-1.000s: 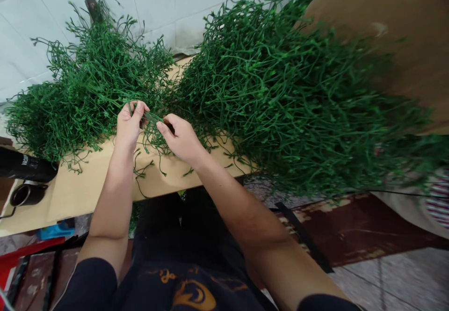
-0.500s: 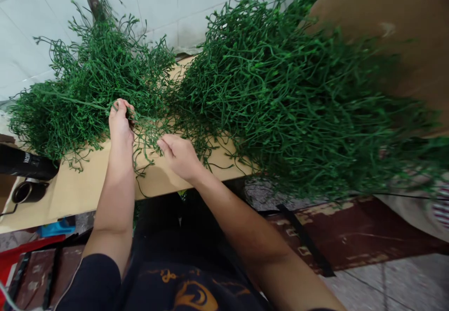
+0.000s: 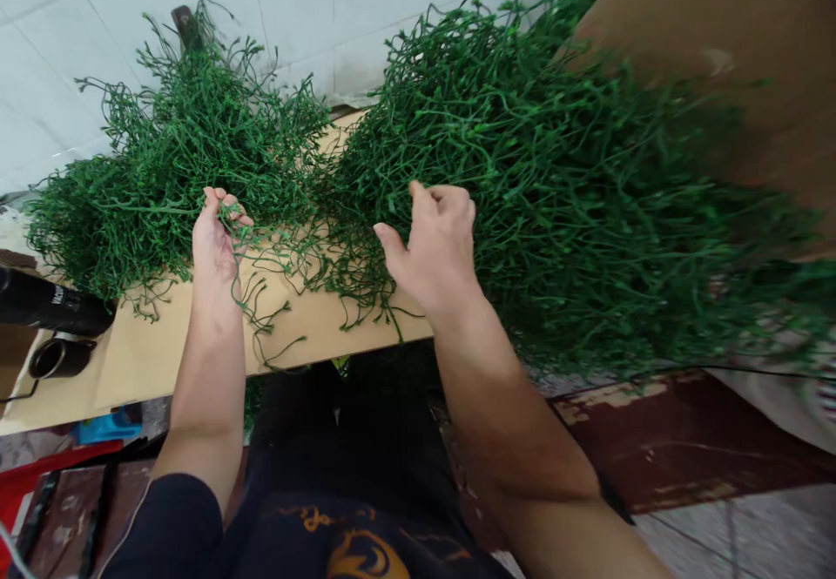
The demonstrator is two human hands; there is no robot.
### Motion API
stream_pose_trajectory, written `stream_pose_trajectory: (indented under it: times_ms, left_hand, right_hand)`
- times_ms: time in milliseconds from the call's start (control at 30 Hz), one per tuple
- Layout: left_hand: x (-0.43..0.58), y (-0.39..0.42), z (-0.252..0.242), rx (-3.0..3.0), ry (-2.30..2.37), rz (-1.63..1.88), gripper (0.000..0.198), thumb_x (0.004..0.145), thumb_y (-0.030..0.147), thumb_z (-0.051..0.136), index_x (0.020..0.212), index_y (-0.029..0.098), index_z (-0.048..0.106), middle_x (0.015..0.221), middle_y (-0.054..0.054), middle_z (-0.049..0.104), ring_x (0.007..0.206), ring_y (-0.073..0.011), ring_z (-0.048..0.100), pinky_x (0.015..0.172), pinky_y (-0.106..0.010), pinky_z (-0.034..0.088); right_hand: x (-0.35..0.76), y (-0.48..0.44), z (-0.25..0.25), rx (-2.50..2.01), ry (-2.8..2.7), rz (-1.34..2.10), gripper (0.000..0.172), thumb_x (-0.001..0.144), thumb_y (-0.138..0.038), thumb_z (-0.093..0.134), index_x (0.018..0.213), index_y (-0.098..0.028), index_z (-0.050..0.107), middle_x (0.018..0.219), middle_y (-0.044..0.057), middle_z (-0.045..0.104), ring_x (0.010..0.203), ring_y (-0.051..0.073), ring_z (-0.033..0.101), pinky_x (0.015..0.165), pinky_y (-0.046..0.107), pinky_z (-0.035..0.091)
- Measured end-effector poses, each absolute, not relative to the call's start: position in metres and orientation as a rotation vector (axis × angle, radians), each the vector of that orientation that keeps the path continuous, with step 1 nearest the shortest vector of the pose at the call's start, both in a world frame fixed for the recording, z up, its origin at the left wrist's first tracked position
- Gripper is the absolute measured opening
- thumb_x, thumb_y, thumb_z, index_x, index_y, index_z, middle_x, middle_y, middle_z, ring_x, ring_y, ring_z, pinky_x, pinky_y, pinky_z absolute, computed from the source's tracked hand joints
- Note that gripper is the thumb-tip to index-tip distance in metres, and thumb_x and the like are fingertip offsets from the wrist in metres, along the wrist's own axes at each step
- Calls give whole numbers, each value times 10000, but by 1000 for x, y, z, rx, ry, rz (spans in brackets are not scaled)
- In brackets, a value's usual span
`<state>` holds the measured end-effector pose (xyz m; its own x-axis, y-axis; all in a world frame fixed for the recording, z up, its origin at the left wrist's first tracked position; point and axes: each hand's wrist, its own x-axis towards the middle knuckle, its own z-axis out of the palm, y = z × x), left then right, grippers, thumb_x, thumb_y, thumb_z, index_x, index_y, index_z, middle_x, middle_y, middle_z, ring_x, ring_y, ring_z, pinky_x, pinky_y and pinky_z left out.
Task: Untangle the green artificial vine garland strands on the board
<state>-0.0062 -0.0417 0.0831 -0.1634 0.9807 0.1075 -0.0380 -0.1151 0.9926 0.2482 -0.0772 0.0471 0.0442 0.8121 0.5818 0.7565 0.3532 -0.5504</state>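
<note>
Two heaps of thin green plastic stems lie on a tan board point(image 3: 163, 353). The smaller heap point(image 3: 163, 170) is at the left, the larger heap point(image 3: 555, 187) at the right, spilling over the board's edge. My left hand point(image 3: 214, 239) rests at the near edge of the smaller heap, fingers curled round a green stem sprig point(image 3: 261, 257) that trails toward me. My right hand point(image 3: 434, 244) is raised against the near side of the larger heap, thumb out and fingers bent, nothing visibly held in it.
A black handle-like tool point(image 3: 45, 305) and a dark round cup point(image 3: 56, 357) sit at the board's left end. A brown cardboard sheet point(image 3: 718, 57) leans at the right. White tiles point(image 3: 326, 4) back the board. Red and brown floor lies below.
My right hand let go of the sprig and moved right and up to the larger heap. My left hand carried the sprig left to the smaller heap.
</note>
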Motion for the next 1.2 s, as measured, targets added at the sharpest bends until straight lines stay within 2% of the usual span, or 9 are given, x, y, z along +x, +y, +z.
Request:
stream_pose_trajectory:
  times_ms: [167,267,367,633,767,900,1033,1133,1200]
  left_hand:
    - [24,-40,79,1118,1148,1525,435,737,692,491,817,273,577,619,6,580,657,-112,585,523,-254,432]
    - [33,-40,79,1115,1163,1476,431,750,688,473,811,272,571,600,13,572,640,-109,586,506,-247,435]
    - [35,-42,78,1108,1176,1480,405,770,665,471,787,269,555,583,20,558,616,-101,574,508,-237,437]
    - [30,-24,64,995,1225,1653,378,787,613,505,700,245,484,549,43,504,496,-75,479,456,-208,391]
    - [17,-18,70,956,1289,1716,401,800,630,463,696,243,481,527,45,464,464,-67,446,435,-199,359]
    - [26,-23,75,993,1309,1704,466,739,698,462,772,237,525,579,35,510,487,-70,478,434,-207,351]
    - [49,-28,73,1057,1265,1653,519,692,727,477,821,229,545,587,36,521,509,-72,507,454,-207,352]
    - [62,-29,73,1052,1253,1636,524,689,727,476,817,223,541,577,37,515,509,-72,514,447,-200,342]
    - [67,-29,73,1058,1262,1630,521,692,724,473,817,222,539,581,36,518,518,-76,524,449,-201,343]
  right_hand:
    - [211,-96,58,-1156,-1967,204,605,864,-551,372,1252,-94,457,1225,211,470,1172,325,381,947,509,346]
    - [187,-104,58,-1057,-2116,423,426,896,-462,358,991,-104,569,994,169,580,974,263,493,849,420,404]
    - [184,-99,54,-1020,-2124,556,321,926,-307,316,715,-162,509,753,81,545,755,178,481,751,329,394]
    - [199,-136,48,-600,-2150,546,300,883,-217,371,585,-191,352,594,-2,426,605,121,365,689,290,346]
    - [215,-148,38,-496,-2167,473,280,874,-166,383,603,-184,453,592,21,480,632,135,399,644,278,357]
    - [250,-114,27,-1233,-1825,190,270,887,-317,382,881,-154,597,769,102,554,772,207,480,728,376,406]
    - [252,-97,34,-1410,-1778,22,743,829,-590,400,1339,-49,374,1142,225,464,1072,320,419,890,514,365]
    - [228,-101,43,-1274,-1914,141,755,820,-627,388,1333,-72,386,1209,219,432,1126,322,392,909,489,368]
    - [213,-101,47,-1215,-2008,285,563,858,-553,380,1158,-100,531,1081,184,521,1017,286,453,854,446,394]
